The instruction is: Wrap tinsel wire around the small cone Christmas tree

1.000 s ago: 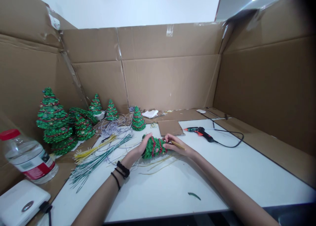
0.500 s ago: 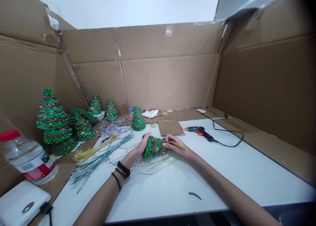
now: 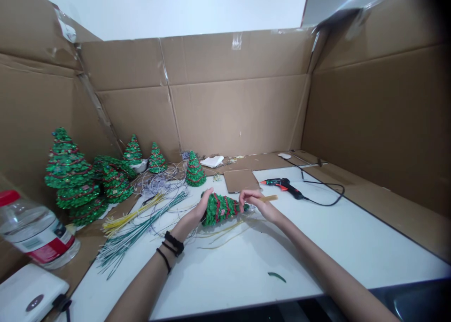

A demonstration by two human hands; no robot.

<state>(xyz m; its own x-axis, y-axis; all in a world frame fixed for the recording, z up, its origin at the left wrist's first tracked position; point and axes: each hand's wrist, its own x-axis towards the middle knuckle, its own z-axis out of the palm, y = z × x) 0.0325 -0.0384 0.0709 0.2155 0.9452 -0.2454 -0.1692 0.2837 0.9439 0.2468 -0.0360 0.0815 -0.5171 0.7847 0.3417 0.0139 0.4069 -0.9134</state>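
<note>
A small green Christmas tree (image 3: 221, 208) with red garland lies tilted on its side, its tip pointing right. My left hand (image 3: 199, 210) is closed round its base end. At the tip, my right hand (image 3: 260, 204) is closed with a tan stick (image 3: 269, 198) in it, the stick's end poking out behind the fingers. Whether those fingers also pinch the tip cannot be made out. Thin yellowish strands (image 3: 225, 233) lie on the white table under the tree.
Several finished-looking trees (image 3: 70, 172) stand at the left, near a water bottle (image 3: 38, 233) and a white box-like device (image 3: 31, 291). Yellow wires (image 3: 132, 214) and green wires (image 3: 141, 233) lie left. A corded glue gun (image 3: 285, 187) rests right of a cardboard square (image 3: 241, 181).
My right hand has slid right along the tree to its tip, uncovering more of the tree. The stick has turned to nearly level. My left hand keeps its hold; the view shifted slightly.
</note>
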